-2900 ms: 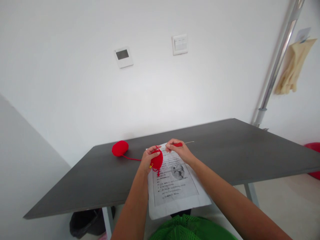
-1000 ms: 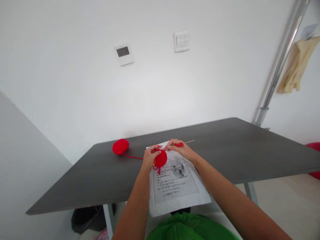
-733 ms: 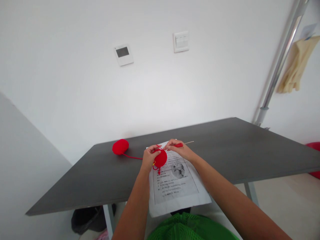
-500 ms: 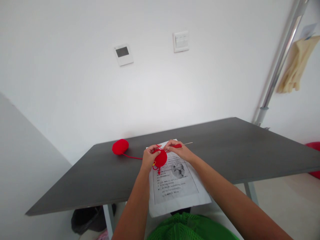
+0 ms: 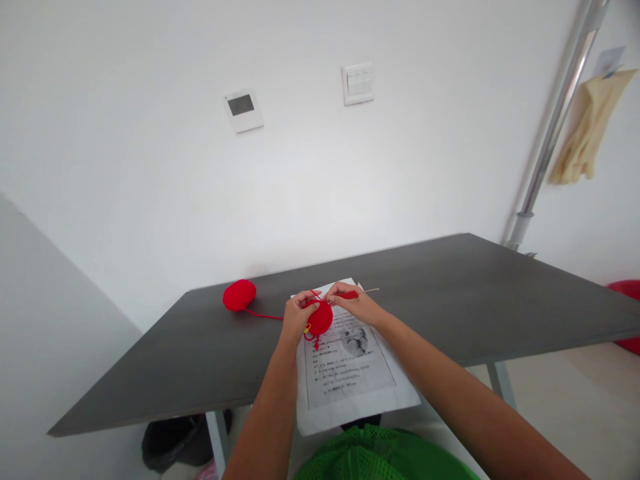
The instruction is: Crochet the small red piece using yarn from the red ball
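Between my hands is a round red crochet piece [image 5: 321,319], held above a printed sheet [image 5: 350,373]. My left hand [image 5: 297,313] pinches its left edge, with a strand of red yarn running over the fingers. A yellow stitch marker [image 5: 307,328] hangs at that edge, beside a dangling red tail. My right hand [image 5: 353,301] grips a crochet hook [image 5: 351,295] by its red handle; the thin shaft sticks out to the right. The hook's working tip is at the upper right edge of the piece, too small to make out clearly.
A red yarn ball [image 5: 239,295] lies at the back left of the dark grey table [image 5: 440,293], its strand leading to my left hand. Behind the table stands a white wall [image 5: 300,187]. A black bin [image 5: 173,440] is below on the left.
My right hand and the hook have shifted slightly toward the crochet piece, and the hook tip sits closer to its edge. My left hand keeps its hold. The whole view has moved a little.
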`<control>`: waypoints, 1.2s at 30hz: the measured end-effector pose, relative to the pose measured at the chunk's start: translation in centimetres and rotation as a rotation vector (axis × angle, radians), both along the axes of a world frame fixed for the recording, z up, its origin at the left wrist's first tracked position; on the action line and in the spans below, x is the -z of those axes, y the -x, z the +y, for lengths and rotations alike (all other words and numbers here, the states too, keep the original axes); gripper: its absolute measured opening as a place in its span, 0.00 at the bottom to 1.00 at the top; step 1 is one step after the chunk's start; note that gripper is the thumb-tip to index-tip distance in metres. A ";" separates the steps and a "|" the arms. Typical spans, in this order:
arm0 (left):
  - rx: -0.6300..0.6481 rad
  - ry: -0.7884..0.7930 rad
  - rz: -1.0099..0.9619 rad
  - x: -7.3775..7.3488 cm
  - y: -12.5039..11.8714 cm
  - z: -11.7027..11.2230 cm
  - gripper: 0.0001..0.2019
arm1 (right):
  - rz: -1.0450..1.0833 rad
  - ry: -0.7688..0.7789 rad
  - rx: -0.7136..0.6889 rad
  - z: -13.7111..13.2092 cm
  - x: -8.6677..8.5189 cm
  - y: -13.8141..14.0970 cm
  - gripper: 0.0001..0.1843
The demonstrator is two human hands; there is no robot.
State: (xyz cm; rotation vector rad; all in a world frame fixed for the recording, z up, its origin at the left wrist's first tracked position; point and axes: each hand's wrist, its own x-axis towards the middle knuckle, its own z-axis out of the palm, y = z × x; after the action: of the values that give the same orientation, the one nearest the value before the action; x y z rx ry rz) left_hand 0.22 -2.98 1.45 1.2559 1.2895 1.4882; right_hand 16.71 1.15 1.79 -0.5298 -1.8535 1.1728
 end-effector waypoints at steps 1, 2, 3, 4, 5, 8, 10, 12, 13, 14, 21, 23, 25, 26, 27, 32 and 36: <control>0.013 -0.001 0.007 0.0 -0.1 0.0 0.13 | -0.016 -0.025 0.015 0.0 0.0 0.1 0.05; 0.029 -0.003 0.020 -0.1 -0.2 -0.1 0.12 | -0.032 -0.061 0.043 -0.1 0.1 0.2 0.05; 0.047 -0.007 0.036 -0.2 -0.4 -0.1 0.12 | -0.048 -0.097 0.052 -0.1 0.2 0.4 0.05; 0.058 -0.017 0.045 -0.2 -0.5 -0.1 0.12 | -0.065 -0.130 0.054 -0.1 0.3 0.5 0.05; 0.065 -0.026 0.050 -0.3 -0.6 -0.1 0.11 | -0.069 -0.158 0.073 -0.1 0.4 0.6 0.05; 0.060 -0.039 0.027 -0.2 -0.6 0.0 0.12 | -0.060 -0.220 0.095 -0.1 0.5 0.7 0.04; 0.048 -0.033 -0.004 -0.1 -0.5 0.1 0.13 | -0.047 -0.275 0.098 -0.1 0.6 0.6 0.04; 0.042 -0.034 -0.040 0.1 -0.4 0.2 0.15 | -0.028 -0.319 0.111 0.0 0.6 0.5 0.03; 0.042 -0.036 -0.056 0.3 -0.3 0.3 0.15 | -0.021 -0.327 0.119 0.0 0.7 0.4 0.03; 0.040 -0.039 -0.070 0.3 -0.2 0.3 0.15 | -0.019 -0.326 0.125 0.1 0.7 0.3 0.03; -0.086 -0.020 -0.067 0.8 0.2 0.8 0.14 | -0.053 -0.247 0.113 0.3 1.2 0.4 0.04; -0.118 -0.012 -0.045 0.8 0.3 0.9 0.13 | -0.056 -0.248 0.107 0.2 1.1 0.4 0.04; -0.125 -0.001 -0.035 0.9 0.4 1.0 0.12 | -0.064 -0.261 0.097 0.0 0.8 0.3 0.05; -0.122 0.007 -0.037 0.9 0.4 1.0 0.12 | -0.068 -0.272 0.094 0.0 0.7 0.3 0.05; -0.117 0.018 -0.044 1.0 0.4 1.0 0.12 | -0.071 -0.285 0.093 -0.1 0.5 0.3 0.05; -0.110 0.078 -0.059 1.2 0.4 1.0 0.15 | -0.050 -0.354 0.109 -0.3 0.3 0.2 0.04; -0.107 0.069 -0.024 1.4 0.5 1.2 0.18 | -0.034 -0.386 0.153 -0.2 0.5 0.3 0.04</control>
State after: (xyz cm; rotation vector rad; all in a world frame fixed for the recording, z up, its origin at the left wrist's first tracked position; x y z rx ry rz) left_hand -0.26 -1.81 0.08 1.1369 1.3991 1.5159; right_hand 16.44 0.99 1.30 -0.4623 -1.9671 0.6848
